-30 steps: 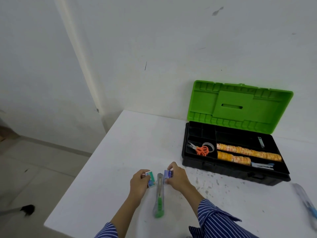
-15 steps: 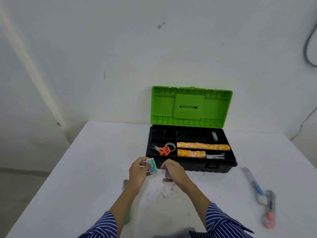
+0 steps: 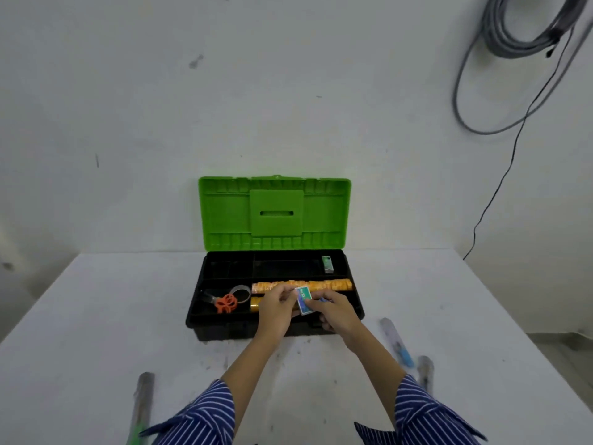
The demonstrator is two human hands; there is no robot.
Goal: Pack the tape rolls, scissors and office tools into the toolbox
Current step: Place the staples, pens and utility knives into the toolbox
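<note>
**Two hands over open toolbox**

Left hand (image 3: 276, 308) pinches a small teal box (image 3: 303, 300) above the front compartment. Right hand (image 3: 333, 311), fingers curled round a blue item, mostly hidden. Toolbox (image 3: 224, 327) holds orange scissors (image 3: 224, 302) and orange tape rolls (image 3: 324, 285).

White table (image 3: 96, 316), scuffed, dark specks near the front, set against the wall.
Open toolbox (image 3: 224, 326) stood at the table's back middle, green lid up. Blue-tipped tool (image 3: 396, 342) lay right of it, a grey blurred tool (image 3: 425, 374) just beside that. Green-ended tool (image 3: 142, 403) lay at front left, blurred.
</note>
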